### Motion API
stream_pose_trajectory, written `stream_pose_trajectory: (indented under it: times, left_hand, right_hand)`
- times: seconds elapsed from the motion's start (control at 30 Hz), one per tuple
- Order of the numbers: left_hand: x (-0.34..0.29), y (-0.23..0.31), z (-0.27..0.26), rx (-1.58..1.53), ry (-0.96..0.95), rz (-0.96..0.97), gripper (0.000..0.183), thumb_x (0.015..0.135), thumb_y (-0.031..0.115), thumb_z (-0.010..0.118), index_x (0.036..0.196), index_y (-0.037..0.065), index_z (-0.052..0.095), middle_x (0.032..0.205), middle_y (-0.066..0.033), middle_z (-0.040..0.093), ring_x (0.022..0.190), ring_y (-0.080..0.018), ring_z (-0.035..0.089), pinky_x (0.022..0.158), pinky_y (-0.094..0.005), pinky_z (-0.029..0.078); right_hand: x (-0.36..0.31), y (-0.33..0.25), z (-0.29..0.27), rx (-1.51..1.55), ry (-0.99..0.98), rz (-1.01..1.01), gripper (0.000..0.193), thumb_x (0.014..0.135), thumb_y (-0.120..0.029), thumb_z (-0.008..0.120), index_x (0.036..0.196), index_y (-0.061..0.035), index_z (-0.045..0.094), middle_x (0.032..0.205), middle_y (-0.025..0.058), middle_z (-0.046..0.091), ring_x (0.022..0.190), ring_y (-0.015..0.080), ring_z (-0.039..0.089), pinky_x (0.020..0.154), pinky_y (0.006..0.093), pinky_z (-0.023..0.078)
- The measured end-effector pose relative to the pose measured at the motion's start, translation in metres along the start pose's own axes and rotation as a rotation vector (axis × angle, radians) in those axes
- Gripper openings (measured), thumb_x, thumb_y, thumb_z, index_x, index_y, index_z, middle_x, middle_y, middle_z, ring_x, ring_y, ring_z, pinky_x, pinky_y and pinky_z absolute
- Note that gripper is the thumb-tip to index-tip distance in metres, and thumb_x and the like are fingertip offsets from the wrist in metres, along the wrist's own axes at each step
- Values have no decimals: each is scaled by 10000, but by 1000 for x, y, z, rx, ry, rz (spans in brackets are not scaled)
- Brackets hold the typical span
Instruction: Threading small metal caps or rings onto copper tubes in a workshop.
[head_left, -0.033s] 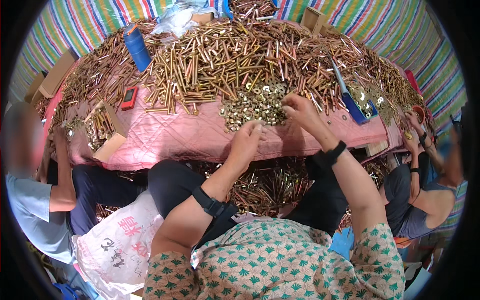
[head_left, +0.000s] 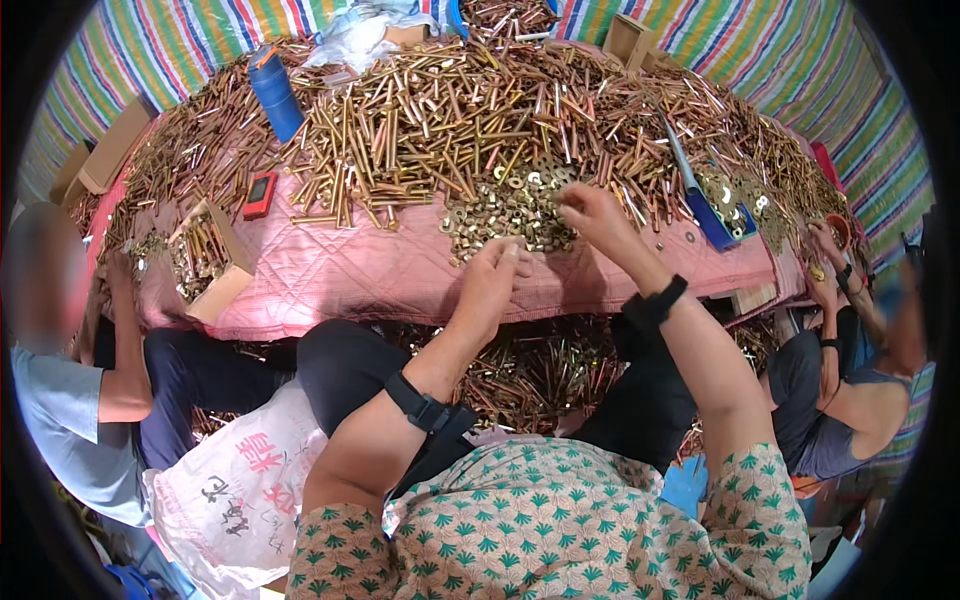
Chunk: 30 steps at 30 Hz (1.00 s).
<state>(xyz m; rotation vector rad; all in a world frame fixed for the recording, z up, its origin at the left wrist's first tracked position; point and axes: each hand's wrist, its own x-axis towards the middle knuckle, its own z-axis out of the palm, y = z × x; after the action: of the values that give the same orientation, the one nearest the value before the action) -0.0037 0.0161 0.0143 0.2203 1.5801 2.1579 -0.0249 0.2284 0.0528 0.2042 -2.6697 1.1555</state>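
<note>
My left hand point(head_left: 490, 282) is at the near edge of a small pile of brass-coloured nuts point(head_left: 500, 215). Its thumb and fingers are pinched together, and whatever they hold is too small to make out. Over the right side of that pile is my right hand point(head_left: 602, 222), fingers curled in toward the thumb; I cannot see what is in them. Flat washers point(head_left: 540, 178) lie among the nuts at the back of the pile. Behind and around it spreads a large heap of long gold-coloured bolts point(head_left: 400, 130).
A pink quilted cloth point(head_left: 350, 265) covers the table. On it are a blue bottle point(head_left: 274, 98), a red device point(head_left: 259, 195), a cardboard box of bolts point(head_left: 222, 280) and a blue tray of washers point(head_left: 722, 225). Co-workers sit left and right. More bolts point(head_left: 540, 375) lie below the table edge.
My right hand has shifted slightly to the left and up over the nuts. My left hand has barely moved.
</note>
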Motion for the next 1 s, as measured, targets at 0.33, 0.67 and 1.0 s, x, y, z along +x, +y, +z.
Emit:
stream_pose_trajectory:
  times: [0.33, 0.67, 1.0]
  left_hand:
    - [4, 11, -15, -422, 80, -206, 252, 987, 176, 403, 1129, 7, 524, 905, -61, 577, 713, -133, 546, 623, -262, 455]
    - [0, 17, -16, -393, -2, -174, 238, 988, 216, 413, 1076, 37, 543, 888, -43, 577, 737, -122, 569, 633, -260, 436]
    - [2, 20, -17, -406, 4, -163, 240, 995, 222, 391, 1054, 45, 541, 843, -25, 573, 721, -116, 552, 623, -258, 433]
  right_hand:
    - [102, -8, 45, -665, -84, -437, 362, 753, 30, 547, 1100, -70, 577, 1110, 114, 523, 1016, 324, 543, 828, 392, 472]
    - [120, 0, 23, -921, -351, -742, 124, 775, -40, 546, 897, -63, 541, 975, 109, 497, 943, 293, 552, 736, 380, 487]
    - [115, 6, 22, -580, -54, -540, 133, 845, -71, 518, 976, -59, 537, 844, 148, 548, 790, 344, 591, 693, 414, 491]
